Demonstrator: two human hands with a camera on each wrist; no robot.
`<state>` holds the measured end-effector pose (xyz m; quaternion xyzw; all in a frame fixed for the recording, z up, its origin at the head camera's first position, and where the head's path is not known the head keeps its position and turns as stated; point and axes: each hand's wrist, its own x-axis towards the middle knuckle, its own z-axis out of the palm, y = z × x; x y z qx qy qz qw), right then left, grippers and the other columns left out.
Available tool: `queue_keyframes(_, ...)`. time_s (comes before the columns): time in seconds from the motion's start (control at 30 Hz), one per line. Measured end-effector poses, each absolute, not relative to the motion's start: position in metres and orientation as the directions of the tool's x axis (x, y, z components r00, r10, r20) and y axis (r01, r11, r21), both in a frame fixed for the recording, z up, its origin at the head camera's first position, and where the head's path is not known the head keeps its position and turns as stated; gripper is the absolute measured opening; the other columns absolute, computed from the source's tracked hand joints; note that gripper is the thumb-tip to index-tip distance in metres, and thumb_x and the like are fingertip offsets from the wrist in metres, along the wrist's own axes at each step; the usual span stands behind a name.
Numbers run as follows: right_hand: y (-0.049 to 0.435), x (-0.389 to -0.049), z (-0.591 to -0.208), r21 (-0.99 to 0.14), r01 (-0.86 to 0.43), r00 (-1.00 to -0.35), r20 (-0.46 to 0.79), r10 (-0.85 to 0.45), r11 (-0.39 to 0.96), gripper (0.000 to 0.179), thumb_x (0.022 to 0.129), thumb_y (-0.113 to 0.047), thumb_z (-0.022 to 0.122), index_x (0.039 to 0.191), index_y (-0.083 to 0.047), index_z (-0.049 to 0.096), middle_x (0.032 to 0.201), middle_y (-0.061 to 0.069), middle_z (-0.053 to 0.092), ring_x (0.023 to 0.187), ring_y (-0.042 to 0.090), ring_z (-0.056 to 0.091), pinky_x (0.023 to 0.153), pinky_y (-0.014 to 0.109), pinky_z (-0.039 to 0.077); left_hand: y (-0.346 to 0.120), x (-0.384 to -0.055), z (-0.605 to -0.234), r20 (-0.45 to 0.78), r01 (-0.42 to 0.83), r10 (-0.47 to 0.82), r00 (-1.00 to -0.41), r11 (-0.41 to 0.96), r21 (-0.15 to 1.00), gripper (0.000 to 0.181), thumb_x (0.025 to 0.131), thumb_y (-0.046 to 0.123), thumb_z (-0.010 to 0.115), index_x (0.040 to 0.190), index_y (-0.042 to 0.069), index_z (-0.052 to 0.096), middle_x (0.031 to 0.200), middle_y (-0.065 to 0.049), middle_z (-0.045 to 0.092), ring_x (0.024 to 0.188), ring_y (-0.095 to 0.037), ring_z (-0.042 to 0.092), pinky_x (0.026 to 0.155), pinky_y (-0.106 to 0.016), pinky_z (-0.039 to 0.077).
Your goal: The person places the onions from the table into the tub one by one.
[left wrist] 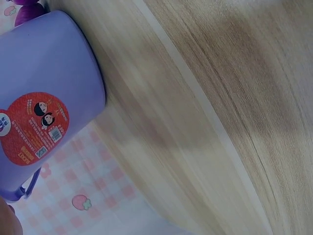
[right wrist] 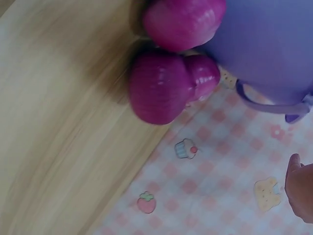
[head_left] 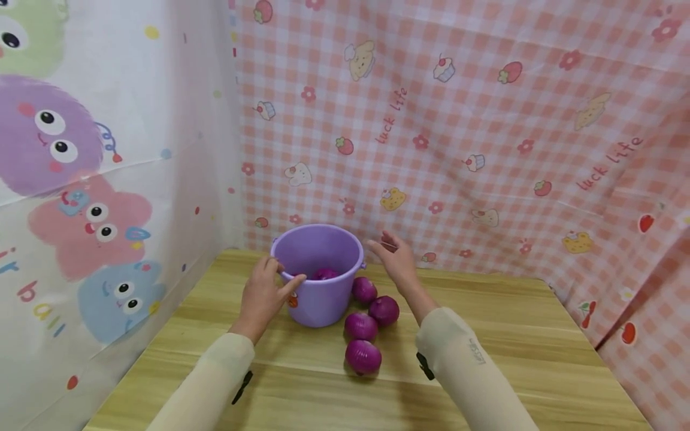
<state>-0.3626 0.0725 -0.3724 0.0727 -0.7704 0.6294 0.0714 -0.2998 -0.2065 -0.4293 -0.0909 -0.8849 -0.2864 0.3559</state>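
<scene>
Bucket (head_left: 323, 304), purple, stands upright on wood-pattern table (head_left: 539, 335), approx. mid-width and nearer to the back edge. Behind this edge hangs pink checked cloth (head_left: 458, 131); on L side, white cloth (head_left: 199, 131) w/ cartoon figures comes close to the slanting table edge — room for moving is narrower there. More room is on R: wood surface goes from purple onions (head_left: 362, 327) to the R edge, w/ R sleeve (head_left: 471, 371) crossing over it. Btwn both forearms, wood surface also continues toward the front.

L hand (head_left: 264, 293) grasps near-left part of the bucket's rim, thumb lying along it. R hand (head_left: 400, 266) is released: its fingers are loose in the air, near the R side of the rim but apart from it.

Four onions lie on the table in a bent row, from bucket's R wall toward the person, i.e. in the way btwn bucket and R forearm. If all neighbours touch, I can't tell. At least one more is inside the bucket, partly hidden by the rim. L wrist view shows red label (left wrist: 36, 128) on bucket's wall; R wrist view shows its handle (right wrist: 269, 107) — at the side.
</scene>
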Motion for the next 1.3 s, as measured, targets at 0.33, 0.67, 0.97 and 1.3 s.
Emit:
queue_keyframes(0.33, 0.097, -0.359, -0.389, -0.962, -0.166, -0.986, 0.166, -0.019, 0.214, 0.066, 0.094, -0.032, 0.07, 0.148, -0.007, 0.044, 0.145, 0.016, 0.047, 0.134, 0.03, 0.045, 0.105, 0.044, 0.042, -0.207, -0.299, -0.429, 0.684, 0.365, -0.038, -0.728, 0.824, 0.434, 0.048, 0.083, 0.043, 0.079, 0.092, 0.003, 0.055, 0.093, -0.011, 0.051, 0.084, -0.027, 0.052, 0.069, -0.043, 0.05)
queue_keyframes(0.67, 0.11, -0.357, -0.419, -0.959, -0.114, -0.993, 0.11, -0.032, 0.259, 0.068, 0.094, -0.032, 0.069, 0.148, -0.001, 0.041, 0.146, 0.02, 0.045, 0.134, 0.035, 0.045, 0.107, 0.046, 0.039, -0.207, -0.298, -0.429, 0.68, 0.369, -0.033, -0.733, 0.82, 0.438, 0.046, 0.084, 0.041, 0.079, 0.093, 0.003, 0.054, 0.093, -0.011, 0.051, 0.084, -0.027, 0.052, 0.07, -0.043, 0.05)
queue_keyframes(0.97, 0.12, -0.356, -0.444, -0.939, -0.08, -0.997, 0.068, -0.048, 0.335, 0.069, 0.093, -0.029, 0.071, 0.147, 0.001, 0.041, 0.149, 0.021, 0.043, 0.135, 0.037, 0.043, 0.108, 0.047, 0.037, -0.208, -0.297, -0.428, 0.673, 0.366, -0.028, -0.739, 0.822, 0.436, 0.046, 0.085, 0.042, 0.078, 0.093, 0.003, 0.055, 0.095, -0.013, 0.053, 0.084, -0.027, 0.051, 0.071, -0.042, 0.05)
queue_keyframes(1.3, 0.128, -0.355, -0.47, -0.905, -0.065, -0.997, 0.042, -0.063, 0.421, 0.065, 0.092, -0.022, 0.07, 0.144, 0.006, 0.043, 0.145, 0.028, 0.044, 0.132, 0.043, 0.045, 0.106, 0.049, 0.039, -0.208, -0.298, -0.428, 0.662, 0.361, -0.027, -0.749, 0.821, 0.442, 0.047, 0.085, 0.044, 0.077, 0.094, 0.003, 0.055, 0.096, -0.013, 0.053, 0.084, -0.026, 0.052, 0.071, -0.041, 0.05)
